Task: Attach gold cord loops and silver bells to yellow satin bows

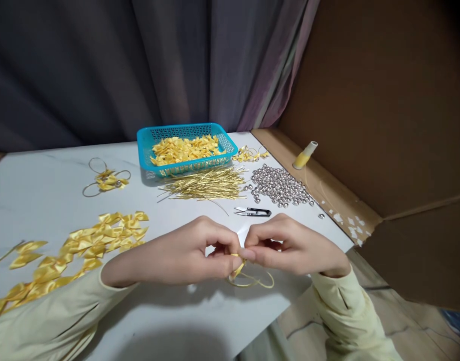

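Note:
Both hands meet above the near part of the white table (199, 313). My left hand (194, 248) pinches a yellow ribbon bow (236, 271), mostly hidden by the fingers. From the bow hangs a looped gold cord (258, 285). My right hand (286, 245) is closed, its thumb and fingertips pressed together at the same bow, touching the left fingertips. Whether a bell or other small part sits between them is hidden. Just beyond the hands lie black-handled thread snips (253, 212).
A blue basket (139, 150) of yellow bows stands at the back. Before it lie gold cords (207, 183), with silver bells (280, 185) to their right. Loose bows (90, 240) spread at left; bows with loops (107, 181) lie behind them. A thread spool (304, 156) stands beside cardboard (372, 125).

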{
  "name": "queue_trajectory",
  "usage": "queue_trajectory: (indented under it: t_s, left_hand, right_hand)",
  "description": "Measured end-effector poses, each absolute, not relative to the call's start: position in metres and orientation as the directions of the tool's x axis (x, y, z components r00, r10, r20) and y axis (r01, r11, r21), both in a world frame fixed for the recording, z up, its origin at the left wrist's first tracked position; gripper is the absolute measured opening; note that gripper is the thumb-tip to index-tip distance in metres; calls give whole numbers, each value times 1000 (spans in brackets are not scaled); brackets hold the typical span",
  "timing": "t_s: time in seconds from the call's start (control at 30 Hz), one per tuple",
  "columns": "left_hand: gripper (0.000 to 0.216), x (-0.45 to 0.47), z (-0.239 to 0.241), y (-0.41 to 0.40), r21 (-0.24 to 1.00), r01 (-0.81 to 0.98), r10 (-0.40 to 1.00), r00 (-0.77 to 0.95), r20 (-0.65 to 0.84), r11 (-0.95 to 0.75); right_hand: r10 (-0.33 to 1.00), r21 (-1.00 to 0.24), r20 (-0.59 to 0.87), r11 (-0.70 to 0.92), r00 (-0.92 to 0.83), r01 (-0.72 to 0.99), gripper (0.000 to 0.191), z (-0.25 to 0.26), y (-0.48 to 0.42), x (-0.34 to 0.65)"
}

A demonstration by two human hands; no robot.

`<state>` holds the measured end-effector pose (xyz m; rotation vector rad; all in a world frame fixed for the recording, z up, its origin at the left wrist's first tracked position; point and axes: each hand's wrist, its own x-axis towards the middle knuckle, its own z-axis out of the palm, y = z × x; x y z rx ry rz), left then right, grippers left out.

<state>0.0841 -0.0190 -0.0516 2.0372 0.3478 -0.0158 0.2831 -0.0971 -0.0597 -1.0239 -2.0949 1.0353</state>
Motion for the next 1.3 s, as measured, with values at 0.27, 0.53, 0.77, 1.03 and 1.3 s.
queue_trajectory:
  t_s: [0.27, 0.53, 0.77, 1.03, 1.3]
  left_hand:
    - [18, 84, -51, -19, 895, 207, 180, 973, -146, -395]
    - [17, 85, -53, -16, 915, 210, 186, 971, -152, -346]
    - [18, 83, -55, -15, 916, 225, 198, 966, -166, -332]
    - [20, 86, -58, -14, 915, 275, 205, 954, -221, -294]
    - [20, 83, -53, -13, 954, 220, 246, 955, -167, -206]
  right_hand:
    - [868, -935, 95, 246, -488, 254, 19, -62, -96, 280]
    - [924, -969, 25, 116, -383, 216, 20, -62, -94, 279]
    - [930, -958, 11, 114, -366, 261, 20, -61, -93, 278]
    - [935, -950, 11, 121, -355, 289, 21, -60, -92, 278]
    - [944, -998, 25, 41, -329, 43, 29, -66, -90, 273]
